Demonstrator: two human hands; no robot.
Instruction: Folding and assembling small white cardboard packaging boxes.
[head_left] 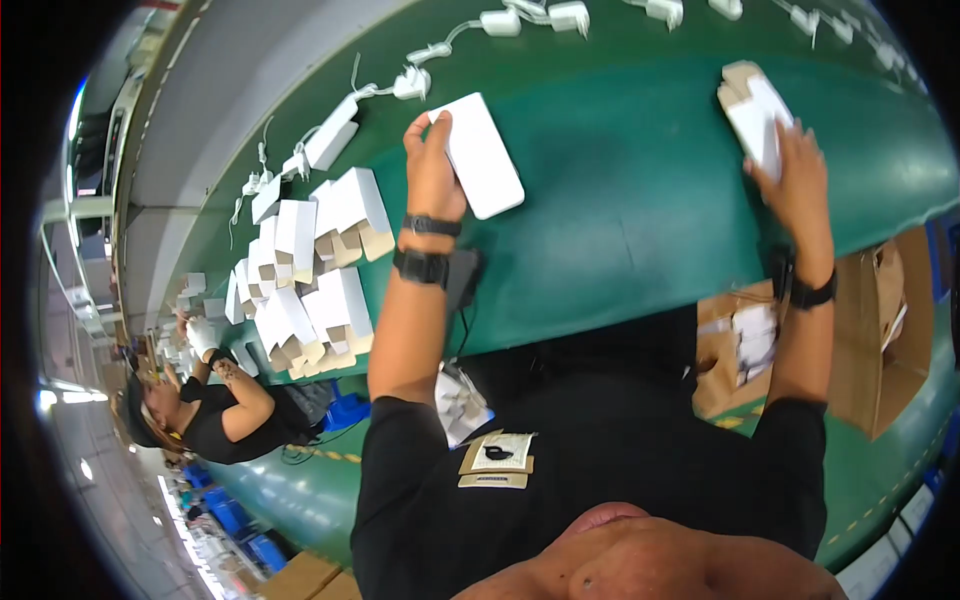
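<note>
One carton (714, 388) holds white pieces (754, 335); left hand (433, 172) grips a white slab (484, 158), right hand (800, 185) a flapped box (752, 118).

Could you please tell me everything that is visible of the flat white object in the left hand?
The flat white object is a smooth-looking rectangular slab with rounded corners, perhaps plastic. Its broad face is plain except for a faint mark near the lower end. It slants from upper left to lower right in view, over the green table; whether they touch is unclear. The left hand holds its left side, thumb near the upper-left corner.
</note>
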